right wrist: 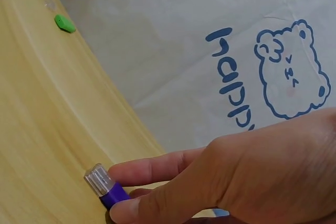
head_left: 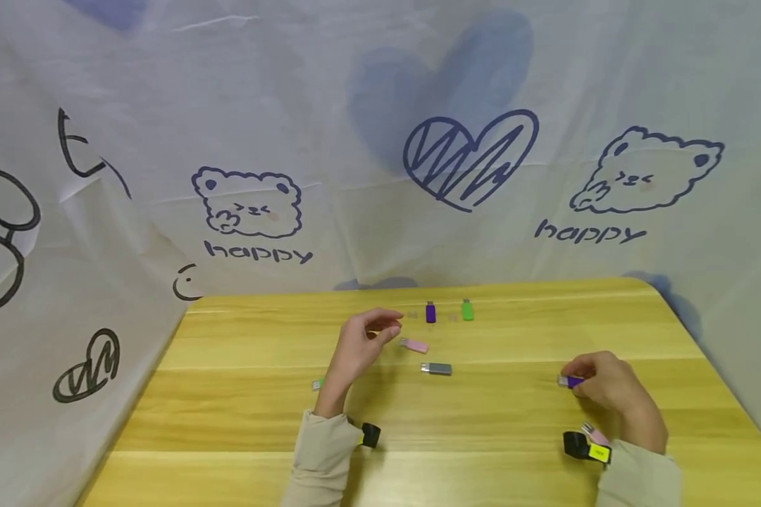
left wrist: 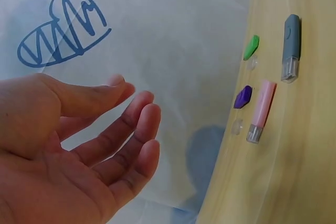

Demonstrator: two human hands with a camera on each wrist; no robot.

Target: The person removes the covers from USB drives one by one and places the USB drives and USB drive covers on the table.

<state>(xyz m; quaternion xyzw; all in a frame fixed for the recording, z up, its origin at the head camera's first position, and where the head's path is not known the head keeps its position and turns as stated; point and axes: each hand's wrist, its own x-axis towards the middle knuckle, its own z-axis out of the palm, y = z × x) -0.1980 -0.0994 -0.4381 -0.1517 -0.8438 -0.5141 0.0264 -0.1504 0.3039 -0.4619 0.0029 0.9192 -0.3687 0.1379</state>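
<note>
My right hand [head_left: 611,384] pinches a purple USB stick [head_left: 573,382] with a clear cap on its end, between thumb and fingers, at the right of the table. My left hand [head_left: 363,343] is raised over the table with loosely bent fingers and holds nothing. Closest to it lies a pink USB stick [head_left: 415,345]; a grey USB stick [head_left: 436,368] lies nearer me, both with clear caps on. Towards the back edge are another purple USB stick [head_left: 430,312] and a green USB stick [head_left: 467,310], with clear caps [left wrist: 252,63] lying loose beside them.
Part of another green USB stick [head_left: 318,384] shows beside my left forearm. A second pink stick [head_left: 594,433] lies by my right wrist, partly hidden by the black wrist camera [head_left: 576,445]. A printed white cloth [head_left: 368,232] hangs behind the wooden table [head_left: 495,436].
</note>
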